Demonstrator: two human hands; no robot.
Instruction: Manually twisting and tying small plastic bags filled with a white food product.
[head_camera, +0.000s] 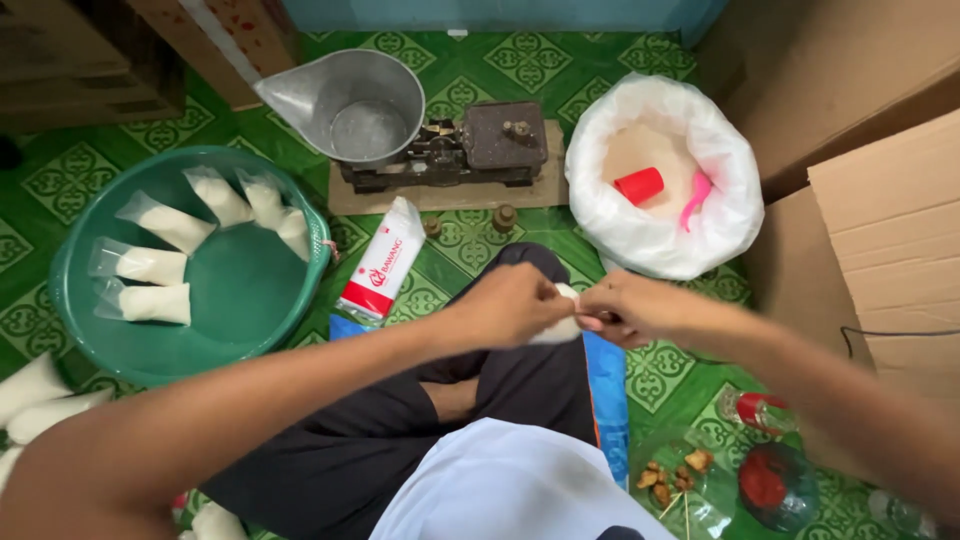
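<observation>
Head view: left hand (505, 305) and right hand (632, 308) both pinch the small white bag (562, 325) shut; loose grip could spill powder onto the lap.

A basin (262, 300) sits on the floor to the left with small filled bags (160, 262) lying in it, and a packet (382, 262) lies just to its right. Behind the packet stands a scale (470, 150) with a scoop pan (352, 102) on its left side. To the right of the scale is a sack (610, 215) with a cup (639, 185) and a scoop (697, 193) in it, and cardboard boxes (890, 240) stand farther right.
</observation>
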